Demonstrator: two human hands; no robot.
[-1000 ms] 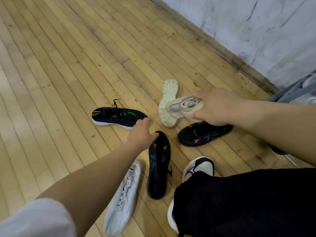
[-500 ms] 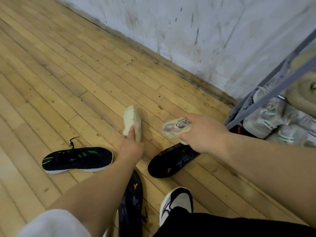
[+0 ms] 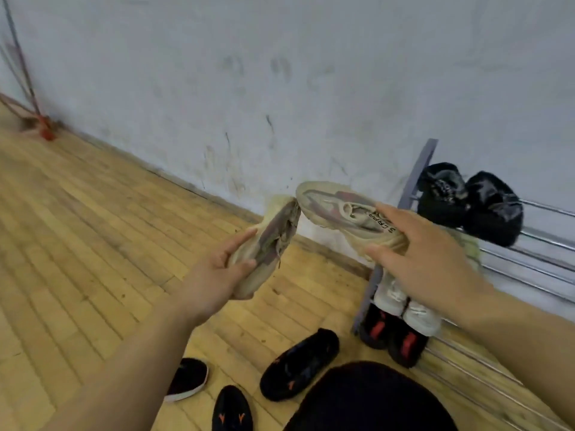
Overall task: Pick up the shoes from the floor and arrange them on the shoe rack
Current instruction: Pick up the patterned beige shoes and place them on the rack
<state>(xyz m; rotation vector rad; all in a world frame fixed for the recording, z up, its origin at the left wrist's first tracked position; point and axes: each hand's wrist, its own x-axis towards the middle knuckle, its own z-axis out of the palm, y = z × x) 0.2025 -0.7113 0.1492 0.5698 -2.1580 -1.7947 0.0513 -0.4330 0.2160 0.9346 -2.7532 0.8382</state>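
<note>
1. The left hand (image 3: pixel 217 275) grips one beige shoe (image 3: pixel 267 241) by its heel end, thumb and fingers curled round it. The shoe sticks up and away from the palm, toe towards the wall (image 3: pixel 280 88).
2. The right hand (image 3: pixel 429 259) clamps the second beige shoe (image 3: pixel 339 209) at its heel end between thumb and spread fingers, toe pointing left.
3. Both shoes are in the air above the floor (image 3: pixel 93 244). Their toes nearly meet; I cannot tell whether they touch.
4. The shoe rack (image 3: pixel 418 172) stands just right of the held shoes, with a black pair (image 3: pixel 466 200) on its top rails.
5. Three dark shoes (image 3: pixel 298 362) lie on the floor below the hands.
</note>
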